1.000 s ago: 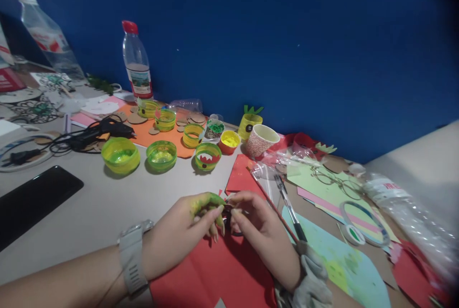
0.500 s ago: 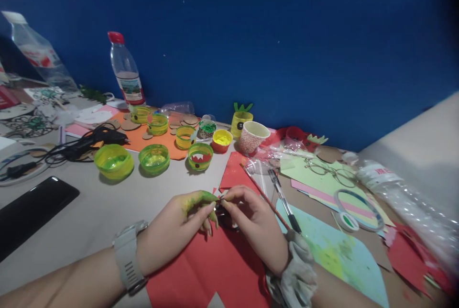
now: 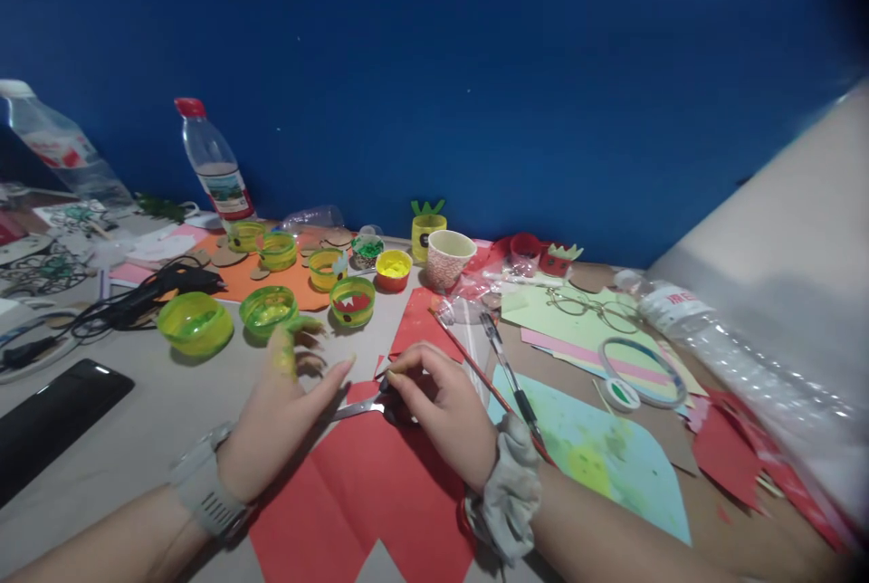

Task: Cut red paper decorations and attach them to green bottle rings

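Observation:
My left hand (image 3: 281, 406), with green and yellow paint on its thumb side and a grey watch at the wrist, is open and holds nothing, its fingers spread close to the green painted bowl (image 3: 269, 311). My right hand (image 3: 444, 406) is closed in a pinch on a small dark piece (image 3: 386, 382). Just below that hand, the metal blade of what looks like scissors (image 3: 358, 408) points left over the red paper (image 3: 367, 492). Its handle is mostly hidden under my right palm; I cannot tell whether the fingers also hold it. A green cup with a red jagged shape (image 3: 351, 301) stands beyond the hands.
Right of my hand lie a paintbrush (image 3: 468, 366), a pen (image 3: 506, 366) and paint-stained blue paper (image 3: 597, 465). Behind stand a paper cup (image 3: 449, 262), a yellow paint cup (image 3: 394, 269) and a red-capped bottle (image 3: 214, 162). A phone (image 3: 64, 420) lies at left; eyeglasses (image 3: 594, 304) rest on paper.
My hands have parted: the left let go and moved left with its fingers spreading. My right hand keeps the small dark piece. The metal blade now shows. The view has shifted slightly.

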A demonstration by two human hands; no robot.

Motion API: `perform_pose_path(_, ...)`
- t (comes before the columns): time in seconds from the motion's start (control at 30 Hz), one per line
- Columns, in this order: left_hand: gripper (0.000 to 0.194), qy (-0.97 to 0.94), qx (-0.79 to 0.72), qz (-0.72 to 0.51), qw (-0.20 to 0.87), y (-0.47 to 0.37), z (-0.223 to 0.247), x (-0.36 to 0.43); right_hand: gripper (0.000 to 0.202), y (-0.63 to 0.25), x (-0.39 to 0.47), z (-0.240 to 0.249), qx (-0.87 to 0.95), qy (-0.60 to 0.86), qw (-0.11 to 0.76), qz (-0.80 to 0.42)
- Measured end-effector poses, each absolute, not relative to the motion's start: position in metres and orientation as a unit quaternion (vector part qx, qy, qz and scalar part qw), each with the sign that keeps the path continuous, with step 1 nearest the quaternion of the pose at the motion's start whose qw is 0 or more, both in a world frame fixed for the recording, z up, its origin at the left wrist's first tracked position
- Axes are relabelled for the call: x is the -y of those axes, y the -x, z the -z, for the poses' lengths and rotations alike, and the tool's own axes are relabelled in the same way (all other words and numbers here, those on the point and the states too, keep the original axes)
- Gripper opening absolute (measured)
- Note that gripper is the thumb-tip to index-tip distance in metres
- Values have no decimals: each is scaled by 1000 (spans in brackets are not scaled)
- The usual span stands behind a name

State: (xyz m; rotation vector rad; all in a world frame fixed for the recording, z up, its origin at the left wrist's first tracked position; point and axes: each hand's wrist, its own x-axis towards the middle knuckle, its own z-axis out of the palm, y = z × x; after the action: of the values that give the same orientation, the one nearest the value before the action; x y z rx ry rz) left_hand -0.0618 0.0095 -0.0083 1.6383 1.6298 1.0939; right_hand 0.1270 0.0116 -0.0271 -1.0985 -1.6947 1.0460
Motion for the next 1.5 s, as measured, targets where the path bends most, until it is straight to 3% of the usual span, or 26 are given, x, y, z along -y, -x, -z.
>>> perform_pose_path(0.1, 51, -618, -630, -417, 219, 63, 8, -21, 10, -126, -11, 24, 693, 431, 417, -400)
perform_pose_path(0.2, 53, -667, -621, -375, 169, 62, 7, -36, 11, -127, -9, 20, 706, 425, 414, -386)
perform_pose_path(0.53, 30, -761, -569, -304, 65, 62, 15, -59, 10, -128, -9, 17, 723, 413, 410, -372)
perform_pose_path(0.87, 29, -774, -550, -313, 21, 56, 8, -47, 9, -128, -9, 16, 709, 416, 413, -391)
perform_pose_path(0.97, 31, -765, -546, -324, 103, 57, -4, -39, 7, -134, -15, 3, 698, 416, 417, -407)
perform_pose_path(1.13, 47, -654, -565, -305, 400, 61, -13, -30, 8, -150, -25, -28, 732, 411, 354, -412)
perform_pose_path(1.3, 40, -631, -512, -318, 488, 65, 4, -31, 12, -149, -20, -38, 778, 429, 251, -385)
perform_pose_path(1.5, 34, -571, -474, -330, 583, 67, 16, -28, 12, -143, -17, -33, 802, 445, 247, -312)
